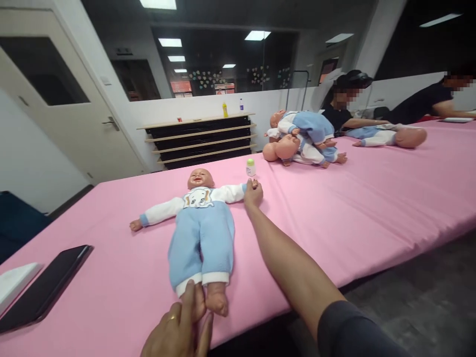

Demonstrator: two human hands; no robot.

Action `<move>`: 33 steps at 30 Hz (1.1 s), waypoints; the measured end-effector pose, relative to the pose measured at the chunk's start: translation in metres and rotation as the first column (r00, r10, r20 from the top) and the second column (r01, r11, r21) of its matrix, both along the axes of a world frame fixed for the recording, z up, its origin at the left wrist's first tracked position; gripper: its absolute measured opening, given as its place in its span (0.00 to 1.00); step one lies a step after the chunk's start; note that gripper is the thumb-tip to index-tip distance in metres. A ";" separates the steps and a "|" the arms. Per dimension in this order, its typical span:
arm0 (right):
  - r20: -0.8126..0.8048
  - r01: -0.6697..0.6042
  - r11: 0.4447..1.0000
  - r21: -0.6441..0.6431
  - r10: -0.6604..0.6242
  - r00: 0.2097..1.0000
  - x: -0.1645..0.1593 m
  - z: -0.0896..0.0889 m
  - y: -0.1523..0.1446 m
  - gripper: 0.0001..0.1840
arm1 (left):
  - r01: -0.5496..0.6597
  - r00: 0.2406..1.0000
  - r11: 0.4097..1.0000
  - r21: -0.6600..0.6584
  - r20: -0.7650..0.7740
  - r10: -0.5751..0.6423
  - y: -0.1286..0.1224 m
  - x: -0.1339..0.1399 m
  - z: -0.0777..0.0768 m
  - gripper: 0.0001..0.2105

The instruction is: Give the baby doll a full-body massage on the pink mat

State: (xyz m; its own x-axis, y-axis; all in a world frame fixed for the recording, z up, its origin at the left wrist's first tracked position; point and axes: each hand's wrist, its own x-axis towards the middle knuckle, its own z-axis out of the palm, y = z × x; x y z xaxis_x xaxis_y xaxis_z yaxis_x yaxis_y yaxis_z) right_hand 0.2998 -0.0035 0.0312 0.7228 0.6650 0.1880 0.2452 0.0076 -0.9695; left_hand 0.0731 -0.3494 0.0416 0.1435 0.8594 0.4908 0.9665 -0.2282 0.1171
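A baby doll (201,223) lies face up on the pink-covered table (316,228), arms spread. It wears a white top with an animal face and light blue trousers with white cuffs. My left hand (178,317), a ring on one finger, grips the doll's foot on the left side; its grasp is partly hidden. Around the doll's hand on the right side, at the blue sleeve cuff, my right hand (254,195) is closed. Just beyond that hand stands a small white bottle with a green cap (250,167).
At the left edge lie a black phone-like slab (48,287) and a white object (17,280). Several dolls (305,134) are piled at the back right. Beyond them a co-worker (345,106) reaches toward another doll (390,136). A shelf rack (201,139) stands against the wall.
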 end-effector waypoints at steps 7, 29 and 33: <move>0.110 -0.077 0.994 -0.073 0.085 0.990 -0.003 0.006 -0.007 0.28 | -0.204 0.942 0.969 -0.141 0.243 0.233 0.001 -0.005 0.013 0.26; 0.684 -0.350 0.625 -0.698 0.727 -0.065 -0.154 0.167 -0.046 0.16 | 0.368 0.897 0.919 -0.141 0.314 -0.311 0.132 0.005 0.110 0.06; 0.693 -0.293 0.637 -0.713 0.705 -0.151 -0.171 0.163 -0.065 0.17 | 0.389 0.849 0.913 -0.121 0.433 -0.304 0.146 0.009 0.097 0.07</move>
State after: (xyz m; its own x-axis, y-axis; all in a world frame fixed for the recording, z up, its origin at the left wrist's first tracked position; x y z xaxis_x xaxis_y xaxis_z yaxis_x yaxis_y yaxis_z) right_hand 0.1290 -0.0681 0.1945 -0.4813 0.8753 0.0477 0.8761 0.4787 0.0569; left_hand 0.0816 -0.2039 0.1391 0.2794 0.8745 0.3966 0.6895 -0.4702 0.5510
